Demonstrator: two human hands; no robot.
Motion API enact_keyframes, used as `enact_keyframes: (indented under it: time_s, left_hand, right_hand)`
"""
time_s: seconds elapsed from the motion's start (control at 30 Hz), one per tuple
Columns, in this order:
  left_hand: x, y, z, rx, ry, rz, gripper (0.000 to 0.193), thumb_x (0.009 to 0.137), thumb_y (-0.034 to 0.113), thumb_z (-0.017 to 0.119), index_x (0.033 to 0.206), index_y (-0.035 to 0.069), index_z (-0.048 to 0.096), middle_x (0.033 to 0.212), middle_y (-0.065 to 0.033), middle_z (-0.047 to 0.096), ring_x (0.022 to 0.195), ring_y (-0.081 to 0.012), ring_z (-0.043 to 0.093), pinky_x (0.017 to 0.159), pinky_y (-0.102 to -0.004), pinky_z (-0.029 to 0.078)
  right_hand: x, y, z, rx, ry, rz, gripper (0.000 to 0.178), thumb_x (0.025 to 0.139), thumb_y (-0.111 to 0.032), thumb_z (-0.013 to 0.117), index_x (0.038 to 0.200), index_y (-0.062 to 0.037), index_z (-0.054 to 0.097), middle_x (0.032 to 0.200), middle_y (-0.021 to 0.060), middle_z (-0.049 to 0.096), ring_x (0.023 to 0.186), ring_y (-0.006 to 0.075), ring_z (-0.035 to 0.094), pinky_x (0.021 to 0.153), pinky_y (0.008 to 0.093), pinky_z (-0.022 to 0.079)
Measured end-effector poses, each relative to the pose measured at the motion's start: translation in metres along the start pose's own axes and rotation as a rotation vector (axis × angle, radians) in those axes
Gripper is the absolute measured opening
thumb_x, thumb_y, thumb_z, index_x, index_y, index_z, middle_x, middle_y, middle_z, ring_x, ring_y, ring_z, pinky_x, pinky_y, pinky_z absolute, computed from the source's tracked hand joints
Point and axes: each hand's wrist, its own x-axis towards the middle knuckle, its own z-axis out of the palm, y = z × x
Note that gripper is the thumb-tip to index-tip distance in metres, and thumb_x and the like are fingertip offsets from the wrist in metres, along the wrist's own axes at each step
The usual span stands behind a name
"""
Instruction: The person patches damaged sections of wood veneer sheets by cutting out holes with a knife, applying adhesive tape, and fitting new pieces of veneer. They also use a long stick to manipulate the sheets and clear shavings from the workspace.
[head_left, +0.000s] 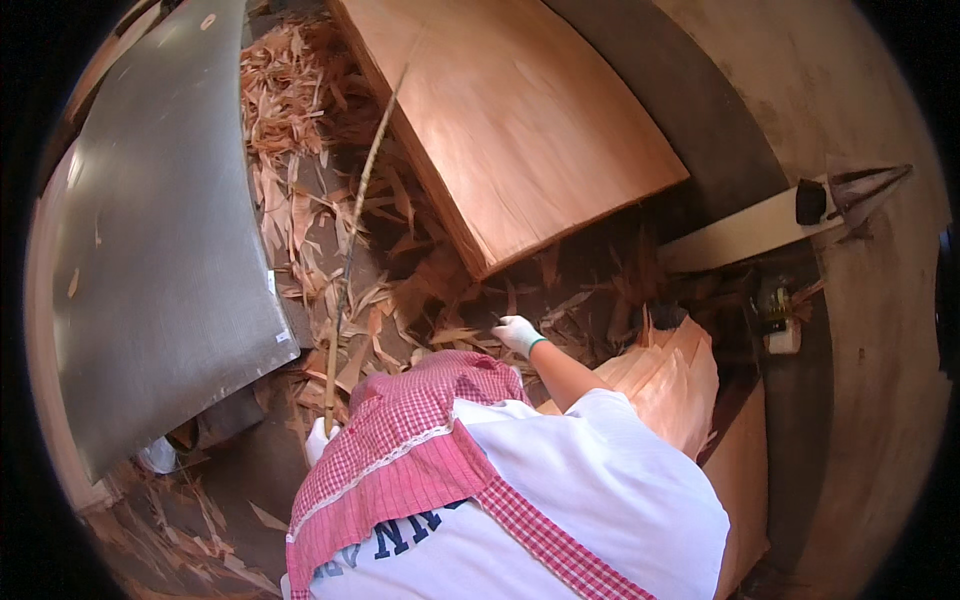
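My left hand, in a white glove, is low at the left beside my apron. It grips the lower end of a long thin stick, which slants up and away over the wood scraps. Most of its fingers are hidden. My right hand, gloved in white with a green cuff, reaches forward near the corner of a large stack of thin wood sheets. Its fingers are drawn together, with a small dark bit at their tips too small to name. Wood strips lie between and beyond both hands.
A large grey metal sheet leans along the left. More wood strips are heaped at the far left. A bundle of ragged wood sheets stands near my right arm. A cream beam with a pointed metal end juts across the right.
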Motion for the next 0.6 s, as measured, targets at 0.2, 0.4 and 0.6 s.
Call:
enact_keyframes:
  time_s: [0.2, 0.4, 0.6]
  left_hand:
    - [-0.003, 0.058, -0.001, 0.002, 0.027, 0.103, 0.020, 0.086, 0.017, 0.056, 0.102, 0.005, 0.061, 0.088, -0.0219, 0.066, 0.084, -0.0392, 0.066, 0.070, -0.0437, 0.049]
    - [0.013, 0.061, 0.029, 0.056, 0.023, 0.068, 0.024, 0.085, 0.024, 0.056, 0.102, 0.007, 0.062, 0.088, -0.0209, 0.067, 0.085, -0.0390, 0.066, 0.070, -0.0446, 0.049]
    - [-0.023, 0.069, 0.003, 0.247, 0.010, -0.082, 0.032, 0.085, 0.037, 0.053, 0.109, 0.019, 0.063, 0.092, -0.0205, 0.068, 0.085, -0.0397, 0.066, 0.075, -0.0507, 0.052]
  right_hand:
    - [-0.023, 0.144, 0.023, 0.698, -0.463, 0.641, 0.019, 0.089, -0.009, 0.052, 0.097, -0.0084, 0.068, 0.094, 0.0109, 0.070, 0.087, 0.0239, 0.068, 0.074, 0.0399, 0.055]
    - [-0.028, 0.114, -0.030, -0.144, -0.214, 0.526, 0.041, 0.084, -0.040, 0.065, 0.095, -0.0014, 0.073, 0.096, 0.0180, 0.071, 0.089, 0.0301, 0.070, 0.074, 0.0396, 0.054]
    - [0.073, 0.052, -0.042, 0.157, 0.202, -0.150, 0.033, 0.092, -0.032, 0.059, 0.069, -0.0080, 0.060, 0.058, 0.0027, 0.053, 0.046, 0.0162, 0.050, 0.043, 0.0334, 0.037]
